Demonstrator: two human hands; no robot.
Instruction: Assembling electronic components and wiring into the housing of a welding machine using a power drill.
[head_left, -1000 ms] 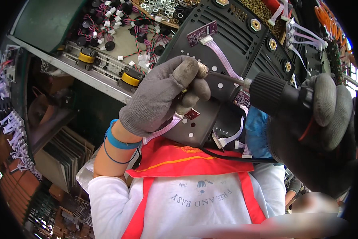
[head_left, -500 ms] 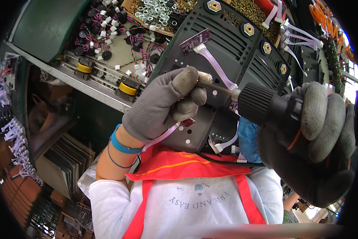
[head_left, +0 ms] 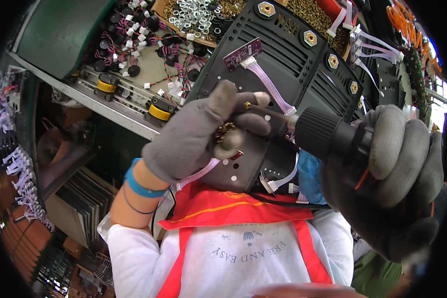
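Matt knitted cloth on both gloves (head_left: 176, 141); ribbed, matt plastic on the power screwdriver (head_left: 317, 131), smooth metal on its shaft (head_left: 270, 111); shiny brassy metal on the small screws (head_left: 225, 132); smooth matt finish on the panel (head_left: 253, 171), glossy metal on its nuts (head_left: 310, 38).

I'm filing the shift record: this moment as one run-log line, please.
left hand: cupping small brass-coloured pieces | right hand: gripping black driver, brass-coloured bit at its tip | below: black panel

You're in a workshop, electronics assembly: loose nuts (head_left: 188, 17) on the far side, wired connectors (head_left: 143, 37) heaped far left, yellow roller (head_left: 159, 111) at left, circuit board (head_left: 242, 54) over the black panel (head_left: 278, 64) before you, screwdriver (head_left: 323, 131) right, orange cables (head_left: 404, 22) far right.
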